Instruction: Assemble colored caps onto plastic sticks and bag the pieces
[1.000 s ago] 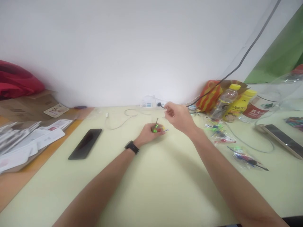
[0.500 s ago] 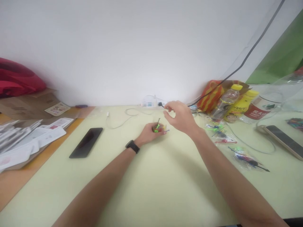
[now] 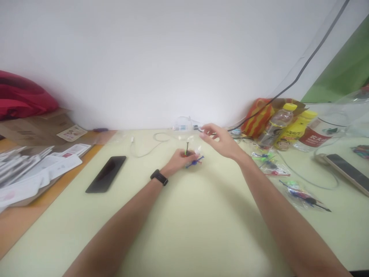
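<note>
My left hand [image 3: 183, 159], with a black watch on its wrist, is closed around a clear plastic bag of small coloured plastic pieces [image 3: 195, 161]. Blue and red thin pieces stick out past the fingers on the right, and a dark stick with a green part points up. Shiny film shows above the fingertips. To the right and slightly higher, my right hand [image 3: 220, 140] is raised over the table. Its fingers are bent, with thumb and forefinger a little apart, and I see nothing between them.
Similar bags of coloured pieces [image 3: 305, 195] lie on the right, before drink bottles [image 3: 278, 123] and a striped bag [image 3: 256, 117]. One phone [image 3: 106, 174] rests at left, another [image 3: 348, 171] at right. White packets [image 3: 54, 169] and a cardboard box [image 3: 43, 127] are far left.
The bundle in my left hand has turned, so blue pieces now show on its right side. My right hand has closed its fingers slightly and stays raised.
</note>
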A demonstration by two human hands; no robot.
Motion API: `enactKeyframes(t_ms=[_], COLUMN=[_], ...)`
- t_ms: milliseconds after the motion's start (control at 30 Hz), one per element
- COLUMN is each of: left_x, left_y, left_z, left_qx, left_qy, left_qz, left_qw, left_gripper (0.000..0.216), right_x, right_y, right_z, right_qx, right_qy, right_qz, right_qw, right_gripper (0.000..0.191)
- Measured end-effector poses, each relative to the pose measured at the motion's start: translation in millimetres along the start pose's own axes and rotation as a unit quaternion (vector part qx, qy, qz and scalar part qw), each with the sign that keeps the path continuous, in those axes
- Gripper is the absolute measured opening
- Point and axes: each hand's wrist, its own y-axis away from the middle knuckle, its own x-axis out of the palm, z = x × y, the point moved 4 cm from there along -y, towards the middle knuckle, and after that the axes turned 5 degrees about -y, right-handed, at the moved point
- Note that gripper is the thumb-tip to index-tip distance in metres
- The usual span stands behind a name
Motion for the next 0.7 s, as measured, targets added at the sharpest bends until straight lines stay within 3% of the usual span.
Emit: enactKeyframes(t_ms=[133,300,500,700], left_x=[0,-11,-21,-38], left_y=[1,-7,-8,-5], left_z=[-8,-9,-28,-46], left_qx=[-0.008,0.001,0.051,0.067], left_qy=[0.042,0.059,0.013,-0.05], left_qz=[0.073,-0.014,-0.02,-0.033], left_qw=[0.996,0.998,0.998,0.996], left_gripper=[0.051,0.048,0.04,0.034], right_x=[13,14,9,-1], right_y=[3,5,5,3], right_z=[-30,-45,-34,-27], right_qx=[0.073,0.11,0.128,0.13], right_qy=[-0.109,-0.182,-0.178,-0.145], right_qz=[0.077,0.061,0.097,0.065], right_qw=[0.988,0.975,0.971,0.979], right_gripper=[0.051,0.066,0.032,0.037])
